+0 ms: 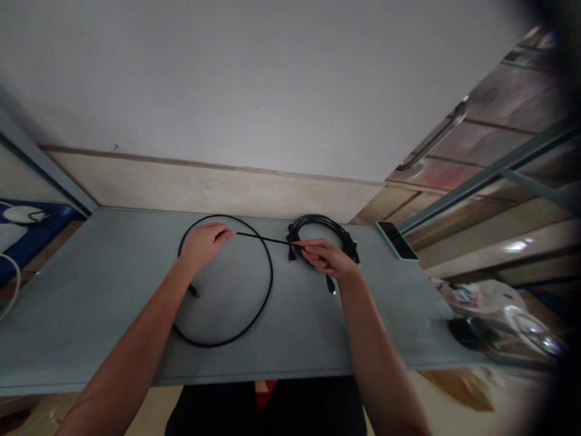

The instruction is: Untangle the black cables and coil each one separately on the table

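A black cable point(271, 284) lies in a wide loop on the grey table, and one stretch of it runs fairly straight between my two hands. My left hand point(206, 242) pinches it at the upper left of the loop. Farther right, my right hand point(327, 257) has its fingers closed on the same cable. One connector end point(193, 291) of a cable shows below my left wrist. Behind my right hand sits a coiled bundle of black cables point(318, 219) with several plugs, partly covered by that hand.
The grey table point(308, 333) stands against a white wall with a beige lower strip. A phone point(396, 240) with a pale green edge lies at the back right. Plastic-wrapped items point(494, 315) are beyond the right edge. A blue surface point(40, 227) with white objects is at far left.
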Motion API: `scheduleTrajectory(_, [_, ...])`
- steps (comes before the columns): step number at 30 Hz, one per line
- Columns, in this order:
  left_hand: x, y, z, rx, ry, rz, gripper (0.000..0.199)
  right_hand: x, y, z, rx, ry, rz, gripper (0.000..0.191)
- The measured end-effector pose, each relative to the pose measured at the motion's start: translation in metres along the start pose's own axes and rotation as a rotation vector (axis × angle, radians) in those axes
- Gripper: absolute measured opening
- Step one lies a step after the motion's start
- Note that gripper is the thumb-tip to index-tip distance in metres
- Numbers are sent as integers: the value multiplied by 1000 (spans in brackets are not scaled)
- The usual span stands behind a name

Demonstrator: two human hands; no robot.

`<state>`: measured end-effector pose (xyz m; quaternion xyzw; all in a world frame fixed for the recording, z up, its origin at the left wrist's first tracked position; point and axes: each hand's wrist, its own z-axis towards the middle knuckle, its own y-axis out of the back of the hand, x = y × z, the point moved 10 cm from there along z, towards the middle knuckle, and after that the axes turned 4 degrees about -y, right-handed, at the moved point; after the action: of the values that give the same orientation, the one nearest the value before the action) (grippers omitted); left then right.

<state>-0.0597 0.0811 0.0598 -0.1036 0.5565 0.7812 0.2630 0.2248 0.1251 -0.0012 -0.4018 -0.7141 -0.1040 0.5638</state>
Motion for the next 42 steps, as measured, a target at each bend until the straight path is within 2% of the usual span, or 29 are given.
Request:
scheduleTrajectory(4, [41, 33, -7, -172, 180, -12, 40, 8, 10, -8, -5, 69, 11, 30])
scheduleTrajectory(7, [64, 41, -12, -237, 287, -27, 41, 12, 13, -2, -74, 130, 11, 31])
scheduleTrajectory(9, [72, 34, -13, -204, 325, -49, 42, 16, 20, 3, -179, 193, 11, 30])
scheduleTrajectory(12, [78, 14, -12, -58, 338, -103, 43, 22, 34, 4, -329, 272, 1, 26])
scheduleTrajectory(15, [79, 0, -13, 59, 331, -152, 44, 17, 38, 4, -331, 210, -75, 26])
scheduleTrajectory(17, [75, -5, -13, 95, 291, -176, 45, 9, 33, 5, -267, 115, -151, 27])
scheduleTrajectory(20, [56, -18, -10, 163, 181, -228, 42, -2, 22, 5, -166, 3, -241, 26])
scheduleTrajectory(24, [29, -33, -9, 230, 98, -273, 38, -7, 11, 7, -89, -49, -312, 25])
scheduleTrajectory(29, [-5, -32, -7, 230, -2, -242, 37, -3, 10, 12, -175, -4, -318, 24])
scheduleTrajectory(31, [-23, -39, -7, 266, -64, -211, 37, -4, 5, 17, -208, 13, -325, 23])
scheduleTrajectory(34, [-43, -54, -9, 316, -114, -218, 37, -6, -10, 25, -188, 49, -289, 22])
scheduleTrajectory(37, [-40, -59, -7, 284, -67, -258, 37, -3, -24, 28, -148, 118, -171, 25])
scheduleTrajectory(42, [-14, -51, -5, 192, 40, -267, 36, 6, -42, 29, -62, 257, 15, 39])
